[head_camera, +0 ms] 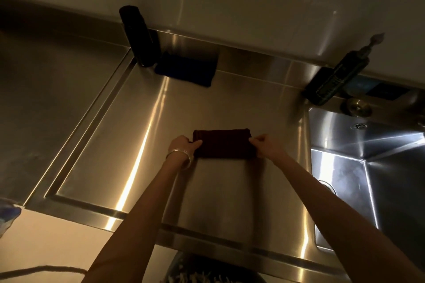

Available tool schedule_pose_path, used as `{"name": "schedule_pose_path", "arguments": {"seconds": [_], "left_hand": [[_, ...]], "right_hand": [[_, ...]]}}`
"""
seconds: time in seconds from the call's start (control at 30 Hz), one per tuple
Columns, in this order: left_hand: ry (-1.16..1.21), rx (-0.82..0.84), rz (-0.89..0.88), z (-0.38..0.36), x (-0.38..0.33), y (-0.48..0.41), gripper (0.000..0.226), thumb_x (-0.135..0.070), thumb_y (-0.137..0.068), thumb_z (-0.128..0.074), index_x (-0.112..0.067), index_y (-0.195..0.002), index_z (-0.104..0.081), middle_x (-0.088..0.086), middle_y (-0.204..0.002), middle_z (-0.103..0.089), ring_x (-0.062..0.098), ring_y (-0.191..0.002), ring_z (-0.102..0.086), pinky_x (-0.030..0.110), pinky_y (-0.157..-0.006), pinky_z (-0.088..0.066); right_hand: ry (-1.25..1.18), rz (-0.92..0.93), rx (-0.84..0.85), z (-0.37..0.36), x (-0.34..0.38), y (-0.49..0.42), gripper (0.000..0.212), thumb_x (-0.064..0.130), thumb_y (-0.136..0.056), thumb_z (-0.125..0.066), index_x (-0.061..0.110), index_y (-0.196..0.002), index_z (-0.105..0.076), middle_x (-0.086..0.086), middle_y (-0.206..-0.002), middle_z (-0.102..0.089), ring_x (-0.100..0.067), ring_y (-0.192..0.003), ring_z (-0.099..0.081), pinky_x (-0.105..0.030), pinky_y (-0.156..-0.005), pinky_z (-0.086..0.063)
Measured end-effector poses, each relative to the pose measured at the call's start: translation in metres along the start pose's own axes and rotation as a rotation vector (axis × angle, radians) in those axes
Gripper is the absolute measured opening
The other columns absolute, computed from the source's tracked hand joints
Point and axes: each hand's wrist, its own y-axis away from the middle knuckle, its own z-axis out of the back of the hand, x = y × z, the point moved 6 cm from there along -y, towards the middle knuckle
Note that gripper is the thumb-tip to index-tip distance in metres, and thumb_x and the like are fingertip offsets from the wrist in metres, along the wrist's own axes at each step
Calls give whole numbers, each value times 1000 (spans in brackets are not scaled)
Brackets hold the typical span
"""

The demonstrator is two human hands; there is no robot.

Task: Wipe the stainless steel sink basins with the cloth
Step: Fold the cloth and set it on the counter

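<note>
A dark maroon ribbed cloth (224, 143), folded into a rectangle, lies flat on the stainless steel drainboard (142, 135). My left hand (184, 145), with a metal bangle on the wrist, pinches the cloth's left edge. My right hand (264, 145) pinches its right edge. The stainless steel sink basin (345, 140) opens at the right, with an overflow hole in its back wall and a drain partly showing at its left side.
A tall black cylinder (138, 34) stands at the drainboard's back left corner, a dark blue folded cloth (186, 69) beside it. A dark pump bottle (338, 78) stands behind the sink by the tiled wall. A darker steel surface (46, 99) lies left.
</note>
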Motion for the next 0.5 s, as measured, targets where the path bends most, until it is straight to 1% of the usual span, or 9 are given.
{"name": "schedule_pose_path", "arguments": {"seconds": [0.07,0.13,0.2,0.3,0.33,0.37,0.43,0.47,0.5], "left_hand": [[4,4,18,-6,-6,4,48,-39,-84,-66,5,-102,-64,23,-104,-65,35,-100,-61,38,-84,-46],[20,-11,43,-9,-10,5,48,-36,-82,-69,4,-107,-61,22,-110,-63,34,-103,-59,38,-86,-46],[35,-3,72,-10,-11,5,46,-31,-81,-71,4,-109,-60,20,-112,-63,33,-104,-59,36,-86,-46],[66,30,103,-10,-11,3,40,-25,-80,-72,5,-105,-63,19,-105,-65,31,-99,-61,33,-79,-45],[84,34,106,-10,-11,3,36,-24,-80,-72,5,-102,-64,18,-98,-64,30,-94,-61,31,-75,-43],[113,33,109,-9,-10,2,32,-22,-80,-72,4,-96,-65,16,-91,-62,28,-89,-60,30,-73,-41],[164,26,116,-8,-7,-2,24,-19,-80,-72,3,-87,-66,13,-87,-59,23,-82,-57,27,-70,-38],[175,23,114,-7,-6,-4,25,-18,-80,-72,5,-90,-67,14,-87,-60,22,-81,-56,26,-70,-38],[186,19,106,-6,-5,-8,28,-17,-80,-72,6,-97,-67,17,-90,-63,22,-82,-57,26,-71,-39]], "right_hand": [[136,43,9,-6,5,-3,29,25,-96,-54,-2,-89,-63,-10,-73,-55,-20,-68,-53,-24,-61,-40],[208,67,-6,-9,6,-8,26,24,-95,-56,7,-76,-56,-3,-66,-50,-13,-59,-48,-17,-51,-34],[159,47,8,-12,0,-15,28,21,-94,-58,11,-70,-48,1,-61,-45,-8,-53,-43,-18,-47,-29],[-33,-32,67,-16,-10,-17,31,12,-91,-60,14,-63,-47,-1,-63,-47,-3,-42,-52,-14,-43,-37],[-57,-29,52,-16,-11,-16,28,10,-91,-61,13,-66,-48,-2,-66,-49,1,-42,-54,-12,-44,-40],[-63,-21,16,-15,-11,-15,20,9,-89,-63,8,-73,-51,-6,-73,-53,0,-52,-58,-14,-53,-47],[-64,11,-27,-16,-7,-14,16,8,-88,-65,0,-94,-53,-14,-91,-57,-20,-78,-61,-34,-80,-51],[-58,6,-18,-19,-6,-14,20,8,-88,-64,-3,-101,-54,-17,-96,-58,-25,-83,-60,-38,-83,-49],[-62,-17,2,-22,-6,-12,24,9,-88,-64,-4,-107,-56,-17,-98,-59,-26,-86,-59,-37,-79,-50]]}}
